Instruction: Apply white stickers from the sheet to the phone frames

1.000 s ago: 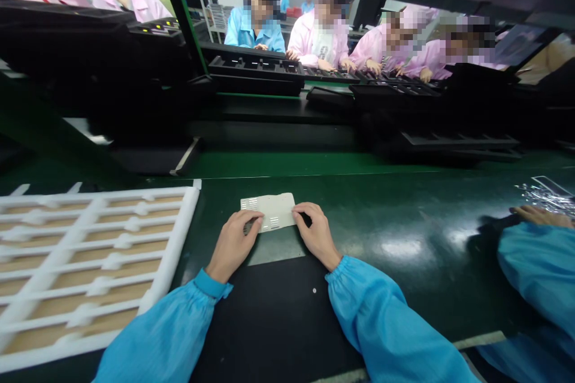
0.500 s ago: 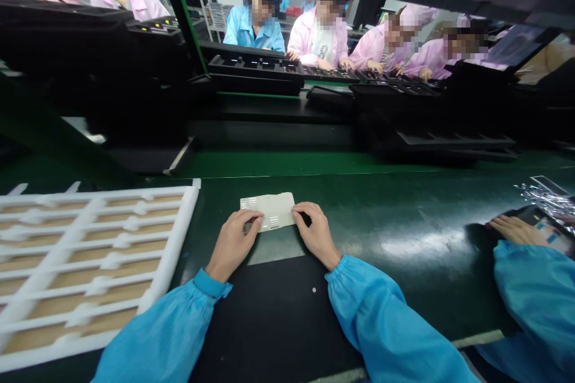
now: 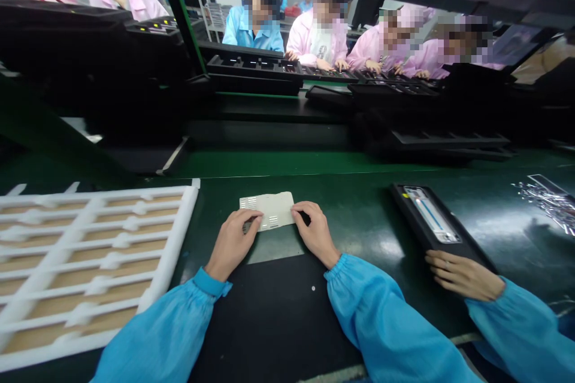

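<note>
An off-white sheet [image 3: 277, 208] with rows of small silvery strips, like a sticker sheet, lies between my two hands over the green bench. My left hand [image 3: 236, 236] pinches its lower left part with thumb and forefinger. At the right edge, my right hand [image 3: 313, 226] grips the same sheet between thumb and fingertips. A black mat [image 3: 274, 323] is on the bench below my hands, with one small white dot on it. Whether a loose strip sits between my fingers is too small to make out.
A white slatted frame [image 3: 177, 251] over brown board lies at left. On the right, a co-worker's hand [image 3: 465, 275] holds a black fixture [image 3: 417, 215] with a device in it. Loose metallic pieces [image 3: 545, 206] lie beyond. Dark trays [image 3: 449, 140] and a seated row of people are across the bench.
The co-worker's hand at right has moved left, bringing the black fixture nearer to me. My own hands and the sheet have hardly moved.
</note>
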### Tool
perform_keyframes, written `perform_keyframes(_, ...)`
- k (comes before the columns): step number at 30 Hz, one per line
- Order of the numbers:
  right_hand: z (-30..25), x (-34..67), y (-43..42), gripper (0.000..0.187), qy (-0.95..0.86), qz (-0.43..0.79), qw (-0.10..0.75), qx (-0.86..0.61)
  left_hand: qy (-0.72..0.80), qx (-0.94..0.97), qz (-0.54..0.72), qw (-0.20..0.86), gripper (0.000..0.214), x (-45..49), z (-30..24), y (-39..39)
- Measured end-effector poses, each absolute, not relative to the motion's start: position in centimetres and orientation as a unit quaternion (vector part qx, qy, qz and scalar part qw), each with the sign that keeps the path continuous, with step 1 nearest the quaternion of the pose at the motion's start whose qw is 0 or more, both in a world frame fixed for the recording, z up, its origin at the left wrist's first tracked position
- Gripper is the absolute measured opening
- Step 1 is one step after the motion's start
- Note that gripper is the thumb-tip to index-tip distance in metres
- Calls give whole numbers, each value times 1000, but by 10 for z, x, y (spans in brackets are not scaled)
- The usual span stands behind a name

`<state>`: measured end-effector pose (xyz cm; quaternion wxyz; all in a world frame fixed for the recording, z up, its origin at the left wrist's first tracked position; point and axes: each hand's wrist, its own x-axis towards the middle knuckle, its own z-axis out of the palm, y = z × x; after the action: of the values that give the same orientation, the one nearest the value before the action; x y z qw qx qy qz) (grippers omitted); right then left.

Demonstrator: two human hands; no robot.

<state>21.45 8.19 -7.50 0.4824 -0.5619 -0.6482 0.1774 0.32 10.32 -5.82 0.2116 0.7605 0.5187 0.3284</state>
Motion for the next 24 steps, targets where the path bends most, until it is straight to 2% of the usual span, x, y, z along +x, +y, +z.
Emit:
perform_keyframes(5,-67,214,82,14,-665,138,474,-560,514,763,330,211,27,3,-59,104)
perform_keyframes(9,-38,233,84,16,-679,73,462,-566,511,767,329,209,26,3,-58,103)
perform_keyframes(14,-8,329,72,38,-562,-50,462,-684,508,767,333,208,26,4,-54,102)
perform_keyframes(19,-31,444,30,61,-449,-66,348,-820,509,760,341,218,27,3,-48,100)
perform_keyframes(24,-69,477,1,69,-415,-20,248,-875,499,759,343,239,27,4,-42,95)
